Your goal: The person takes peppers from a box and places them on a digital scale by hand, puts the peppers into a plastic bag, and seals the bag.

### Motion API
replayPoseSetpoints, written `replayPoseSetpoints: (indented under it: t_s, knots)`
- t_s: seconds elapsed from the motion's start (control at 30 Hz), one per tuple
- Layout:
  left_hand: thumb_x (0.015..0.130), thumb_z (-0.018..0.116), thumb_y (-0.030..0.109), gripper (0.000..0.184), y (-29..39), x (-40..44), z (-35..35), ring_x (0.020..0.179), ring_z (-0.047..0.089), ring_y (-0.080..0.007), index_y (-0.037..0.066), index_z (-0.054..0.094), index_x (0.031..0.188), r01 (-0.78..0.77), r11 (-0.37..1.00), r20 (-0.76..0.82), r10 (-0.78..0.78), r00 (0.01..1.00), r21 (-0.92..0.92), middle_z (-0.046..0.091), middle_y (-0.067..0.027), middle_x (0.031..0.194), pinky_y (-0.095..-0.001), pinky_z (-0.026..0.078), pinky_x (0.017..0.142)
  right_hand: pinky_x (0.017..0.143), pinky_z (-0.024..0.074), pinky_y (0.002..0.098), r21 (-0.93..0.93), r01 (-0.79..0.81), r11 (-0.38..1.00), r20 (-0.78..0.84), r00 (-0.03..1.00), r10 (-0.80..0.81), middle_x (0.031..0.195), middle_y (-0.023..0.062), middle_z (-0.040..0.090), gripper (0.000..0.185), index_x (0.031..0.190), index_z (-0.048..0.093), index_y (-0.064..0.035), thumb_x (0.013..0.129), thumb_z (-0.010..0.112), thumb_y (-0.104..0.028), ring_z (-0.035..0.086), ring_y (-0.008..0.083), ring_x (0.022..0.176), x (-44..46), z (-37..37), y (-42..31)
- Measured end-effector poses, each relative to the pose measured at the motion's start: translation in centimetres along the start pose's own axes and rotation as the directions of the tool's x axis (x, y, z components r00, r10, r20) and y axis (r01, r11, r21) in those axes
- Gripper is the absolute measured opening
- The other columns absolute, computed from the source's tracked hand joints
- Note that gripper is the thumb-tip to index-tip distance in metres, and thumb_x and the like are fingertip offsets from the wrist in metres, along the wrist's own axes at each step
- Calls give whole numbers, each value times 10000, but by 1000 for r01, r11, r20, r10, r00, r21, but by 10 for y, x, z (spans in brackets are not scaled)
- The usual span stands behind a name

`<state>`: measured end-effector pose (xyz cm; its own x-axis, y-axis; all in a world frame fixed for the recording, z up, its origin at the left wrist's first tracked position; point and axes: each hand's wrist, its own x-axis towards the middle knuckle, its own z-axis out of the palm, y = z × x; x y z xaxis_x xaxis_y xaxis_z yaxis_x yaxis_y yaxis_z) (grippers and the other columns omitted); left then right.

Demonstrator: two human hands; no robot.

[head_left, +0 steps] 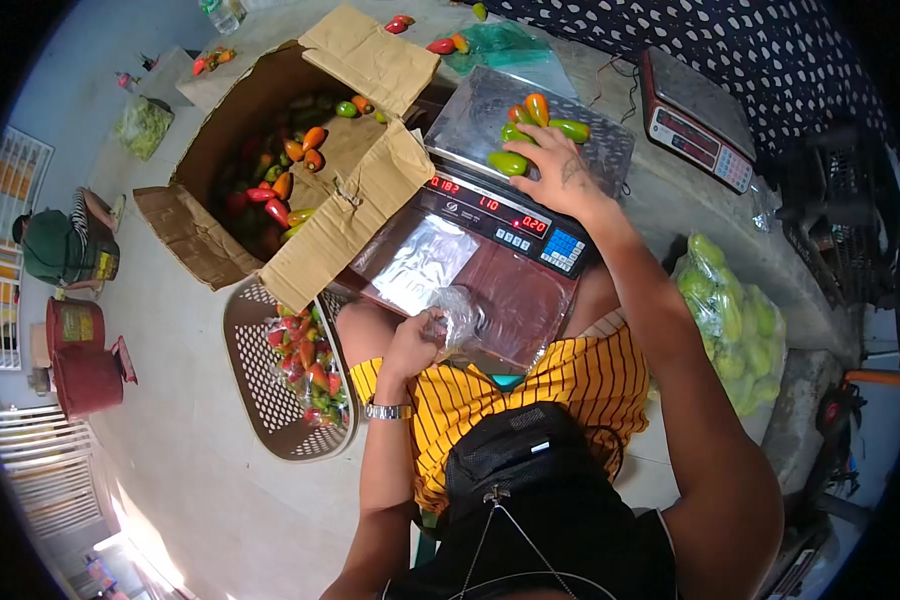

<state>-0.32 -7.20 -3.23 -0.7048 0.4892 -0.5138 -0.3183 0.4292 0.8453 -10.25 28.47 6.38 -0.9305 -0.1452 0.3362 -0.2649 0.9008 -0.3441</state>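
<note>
Near, the left hand (413,345) grips crumpled clear plastic (458,316). Farther off, the right hand (558,178) partly hides green peppers (507,163); whether gripping any, I cannot tell.

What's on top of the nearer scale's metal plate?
Green and orange peppers lie on the metal plate, at and beside the right hand. That hand covers part of the plate; anything directly beneath it can't be seen.

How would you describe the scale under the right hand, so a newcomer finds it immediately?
Find the large open cardboard box. Immediately right of it in the picture is the scale, with a blue keypad. Unlike the second scale farther right, it carries loose peppers, with the right hand over its plate.
</note>
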Motion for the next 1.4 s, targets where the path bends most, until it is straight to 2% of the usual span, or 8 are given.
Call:
replayPoseSetpoints:
  t_s: [0.23,0.57,0.73,1.0,1.13,1.23,1.33,1.4]
  knots:
    - [765,626,-147,598,-5,2,-1,702,638,-139,-31,580,1350,-15,1000,4,15,1000,-12,640,-52,1016,-280,514,520,1172,341,497,-38,-10,999,-73,997,7,1504,134,496,576,1312,666,-171,773,842,-271,430,375,1396,0,-6,-7]
    - [764,574,-158,590,-3,3,-1,669,632,-136,-26,587,1339,-8,999,16,9,1000,-34,637,-53,1021,-275,514,512,1140,400,485,-73,-163,984,-388,913,123,1463,196,533,591,1298,682,-204,760,877,-353,483,410,1353,-9,-65,63]
    - [755,539,-165,612,0,4,0,656,640,-140,-26,585,1349,-1,1000,-2,1,1000,23,647,-61,1026,-271,510,505,1177,372,498,-106,-204,973,-274,947,168,1545,176,458,682,1332,676,-273,698,916,-342,414,406,1423,-19,-100,70]
    - [755,573,-157,613,-3,4,0,655,641,-140,-30,583,1355,-4,1000,4,4,1000,25,658,-65,1036,-281,513,511,1210,340,509,17,-185,983,310,935,171,1641,156,339,812,1356,666,-306,592,943,-327,300,399,1511,12,-75,76]
    - [757,617,-153,604,0,-1,0,665,639,-137,-24,593,1346,-6,1000,-16,6,1000,15,663,-48,1028,-282,510,506,1182,379,479,-24,-151,988,363,920,149,1580,165,426,689,1255,727,-241,604,934,-333,410,394,1443,17,-67,74]
    - [783,646,-105,566,5,-3,-1,701,643,-155,-28,595,1341,2,999,-29,-1,1000,42,674,-65,1012,-305,542,588,1140,421,452,22,-155,988,332,933,139,1487,162,529,596,1169,757,-180,616,933,-317,519,382,1351,13,-62,79]
    - [809,684,-22,531,11,-6,3,755,700,-266,-45,591,1331,-289,930,-65,311,948,228,698,-158,1033,-371,578,724,1080,459,430,26,-167,986,253,955,155,1385,150,602,553,1134,756,-141,639,929,-315,593,350,1259,1,-61,82]
    - [804,705,22,540,29,-10,9,834,706,-359,-52,589,1326,-278,847,-176,391,903,453,682,-227,1069,-420,573,800,996,519,408,20,-110,994,162,981,105,1303,134,643,548,1147,741,-114,680,921,-336,639,317,1194,-17,-60,79]
